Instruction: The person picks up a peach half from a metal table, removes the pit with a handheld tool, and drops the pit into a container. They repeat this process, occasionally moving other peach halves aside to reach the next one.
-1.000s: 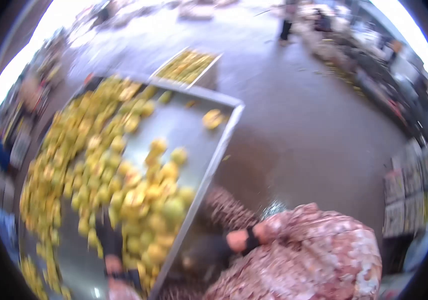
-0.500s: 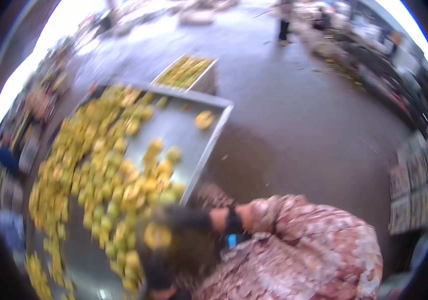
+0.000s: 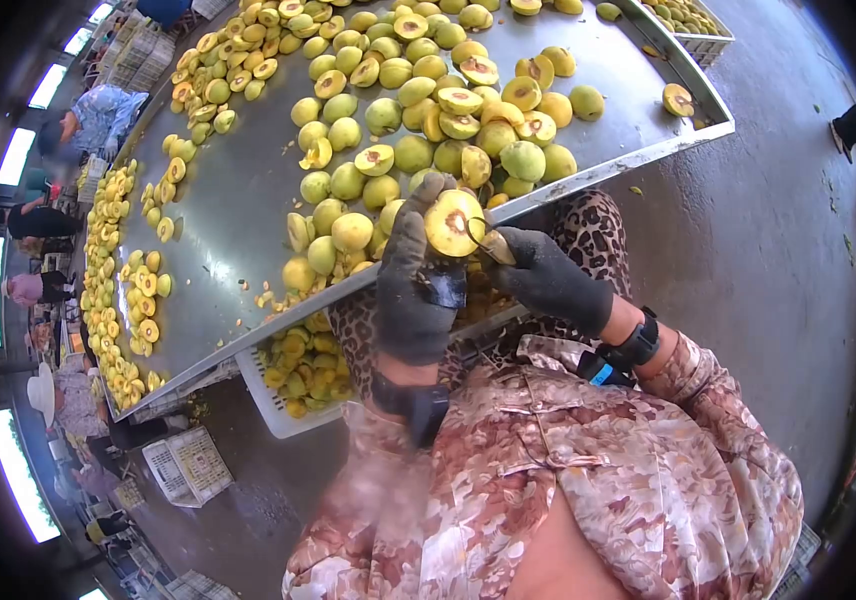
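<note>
A halved yellow peach (image 3: 443, 228), cut face up with a brown hollow at its centre, sits in my left hand (image 3: 410, 285), which wears a dark glove. My right hand (image 3: 556, 278), gloved too, is closed around the short handle of a pitting tool (image 3: 497, 247). The tool's thin curved metal loop touches the cut face beside the hollow. Both hands are over the near edge of a metal table (image 3: 238, 250), where many whole and halved yellow-green peaches (image 3: 413, 155) lie just beyond my fingers.
A white crate (image 3: 260, 395) of peaches stands below the table edge, left of my knees. Another filled crate (image 3: 704, 46) is beyond the far right corner. Several people work along the left side, one in a white hat (image 3: 42, 393). Wet floor (image 3: 738, 270) extends right.
The view has swung downward and sharpened from a blur. My hands now appear close together near the table edge, with the peach half and the tool visible between them.
</note>
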Demonstrator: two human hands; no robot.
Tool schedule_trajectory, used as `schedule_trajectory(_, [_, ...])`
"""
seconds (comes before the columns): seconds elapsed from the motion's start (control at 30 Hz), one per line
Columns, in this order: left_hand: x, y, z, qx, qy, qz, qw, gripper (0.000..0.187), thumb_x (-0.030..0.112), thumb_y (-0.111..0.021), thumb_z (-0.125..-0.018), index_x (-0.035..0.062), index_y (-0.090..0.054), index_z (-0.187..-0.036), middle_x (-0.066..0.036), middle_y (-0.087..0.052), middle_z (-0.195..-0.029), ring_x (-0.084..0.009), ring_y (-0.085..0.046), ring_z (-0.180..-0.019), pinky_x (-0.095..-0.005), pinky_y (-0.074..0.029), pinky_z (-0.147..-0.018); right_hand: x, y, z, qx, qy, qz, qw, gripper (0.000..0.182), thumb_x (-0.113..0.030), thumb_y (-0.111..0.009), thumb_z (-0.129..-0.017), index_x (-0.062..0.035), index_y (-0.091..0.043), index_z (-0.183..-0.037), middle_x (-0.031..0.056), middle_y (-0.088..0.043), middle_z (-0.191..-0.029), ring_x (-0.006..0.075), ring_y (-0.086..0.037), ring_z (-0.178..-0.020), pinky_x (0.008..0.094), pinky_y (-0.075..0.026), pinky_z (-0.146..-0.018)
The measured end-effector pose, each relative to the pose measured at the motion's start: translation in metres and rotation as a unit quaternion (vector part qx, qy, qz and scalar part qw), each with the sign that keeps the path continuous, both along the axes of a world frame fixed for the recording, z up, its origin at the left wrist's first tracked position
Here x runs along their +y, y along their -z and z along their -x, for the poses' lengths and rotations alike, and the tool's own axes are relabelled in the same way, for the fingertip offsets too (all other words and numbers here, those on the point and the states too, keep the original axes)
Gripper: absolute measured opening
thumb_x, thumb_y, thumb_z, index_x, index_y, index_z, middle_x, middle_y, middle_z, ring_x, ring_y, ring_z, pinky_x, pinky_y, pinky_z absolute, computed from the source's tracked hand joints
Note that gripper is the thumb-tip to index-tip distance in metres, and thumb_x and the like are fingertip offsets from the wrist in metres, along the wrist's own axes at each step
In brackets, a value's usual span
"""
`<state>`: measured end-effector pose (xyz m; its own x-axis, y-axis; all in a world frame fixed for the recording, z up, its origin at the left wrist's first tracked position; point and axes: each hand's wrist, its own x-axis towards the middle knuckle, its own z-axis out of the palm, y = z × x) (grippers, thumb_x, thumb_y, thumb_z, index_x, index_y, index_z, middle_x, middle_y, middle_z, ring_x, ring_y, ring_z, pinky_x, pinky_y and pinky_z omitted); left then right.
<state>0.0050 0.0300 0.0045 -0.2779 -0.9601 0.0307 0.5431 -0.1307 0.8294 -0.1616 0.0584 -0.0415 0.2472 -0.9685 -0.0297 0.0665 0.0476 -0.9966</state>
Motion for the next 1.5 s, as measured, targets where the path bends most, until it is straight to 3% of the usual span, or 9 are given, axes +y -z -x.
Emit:
schedule_trajectory(0.13, [-0.003,-0.002,0.008,-0.017,0.008,0.049,0.999,0.047,0.021,-0.042,-0.108,-0.0052,-0.04,-0.146,-0.016,-0.049,-0.146,-0.0242,-0.047,-0.135,-0.0367,-0.036,-0.115,-0.003,-0.026,0.003,-0.117,0.026,-0.157,0.98,0.016,-0.015,-0.064,-0.094,-0.0004,-0.063,-0.102,-0.0036,-0.059,-0.08,0.0061,-0.051,-0.074,0.0286,-0.047,-0.066])
schedule_trajectory(0.4, [-0.019,-0.004,0.001,-0.318,0.011,0.235,0.919,0.044,0.023,-0.032,-0.109,-0.0095,-0.054,-0.129,-0.02,-0.064,-0.123,-0.0254,-0.06,-0.118,-0.0371,-0.043,-0.107,-0.041,-0.024,0.007,0.11,0.219,0.191,0.951,0.019,-0.01,-0.071,-0.085,0.0003,-0.055,-0.089,0.0174,-0.056,-0.072,0.0197,-0.051,-0.062,0.0365,-0.044,-0.059])
schedule_trajectory(0.53, [-0.021,0.001,0.013,0.067,-0.013,-0.099,0.993,0.04,0.019,-0.033,-0.11,-0.0082,-0.054,-0.131,-0.017,-0.062,-0.125,-0.026,-0.06,-0.117,-0.0372,-0.047,-0.105,-0.02,0.001,0.01,0.11,0.095,0.102,0.984,0.014,-0.009,-0.065,-0.086,0.0018,-0.057,-0.091,0.0153,-0.059,-0.075,0.0173,-0.056,-0.069,0.037,-0.046,-0.064])
schedule_trajectory(0.83, [-0.033,0.022,0.014,-0.296,-0.135,0.285,0.902,0.039,0.018,-0.036,-0.109,-0.0084,-0.053,-0.132,-0.018,-0.061,-0.127,-0.0255,-0.06,-0.116,-0.0377,-0.048,-0.104,-0.027,-0.016,-0.014,-0.01,0.09,0.085,0.992,0.019,-0.004,-0.061,-0.09,0.0025,-0.065,-0.107,0.0071,-0.07,-0.093,0.0115,-0.061,-0.087,0.0313,-0.051,-0.081])
schedule_trajectory(0.93, [-0.029,0.009,0.014,-0.17,-0.11,0.154,0.967,0.036,0.013,-0.038,-0.108,-0.0072,-0.052,-0.134,-0.015,-0.059,-0.132,-0.0216,-0.057,-0.121,-0.0357,-0.046,-0.107,-0.032,-0.007,-0.023,-0.027,0.047,0.033,0.998,0.021,-0.004,-0.062,-0.089,0.002,-0.065,-0.109,0.0114,-0.072,-0.1,0.014,-0.063,-0.09,0.0334,-0.052,-0.083])
schedule_trajectory(1.13, [-0.02,0.027,0.007,-0.523,-0.195,0.373,0.741,0.055,0.027,-0.074,-0.088,0.003,-0.051,-0.131,-0.017,-0.061,-0.12,-0.036,-0.056,-0.115,-0.0462,-0.041,-0.104,-0.044,0.062,-0.029,0.09,0.029,0.134,0.986,0.018,-0.009,-0.058,-0.093,-0.004,-0.066,-0.109,0.0086,-0.071,-0.098,0.0223,-0.066,-0.088,0.0364,-0.054,-0.081])
schedule_trajectory(1.33, [-0.025,-0.019,0.042,-0.081,-0.095,0.113,0.986,0.019,0.016,-0.055,-0.094,0.0016,-0.06,-0.106,-0.01,-0.059,-0.096,-0.0224,-0.056,-0.092,-0.0357,-0.049,-0.079,-0.038,-0.001,-0.018,-0.071,0.055,0.043,0.995,0.027,-0.01,-0.053,-0.095,-0.0062,-0.061,-0.121,0.0088,-0.068,-0.106,0.0199,-0.063,-0.099,0.0329,-0.052,-0.088])
schedule_trajectory(1.43, [-0.018,-0.027,0.023,-0.253,-0.059,0.075,0.963,0.048,0.029,-0.059,-0.1,-0.0072,-0.054,-0.131,-0.022,-0.06,-0.125,-0.0346,-0.061,-0.11,-0.044,-0.052,-0.091,-0.032,-0.009,-0.009,-0.054,0.002,0.031,0.998,0.031,-0.009,-0.056,-0.092,-0.0072,-0.062,-0.122,0.0099,-0.069,-0.106,0.0223,-0.064,-0.098,0.0343,-0.052,-0.087])
schedule_trajectory(1.5, [-0.019,-0.008,0.042,-0.064,-0.146,0.198,0.967,0.025,0.021,-0.057,-0.096,-0.0024,-0.058,-0.105,-0.013,-0.058,-0.097,-0.0251,-0.058,-0.089,-0.036,-0.048,-0.076,-0.027,-0.015,-0.004,-0.039,-0.036,0.028,0.998,0.033,-0.009,-0.057,-0.09,-0.0079,-0.062,-0.123,0.0106,-0.069,-0.106,0.024,-0.065,-0.097,0.0353,-0.052,-0.087])
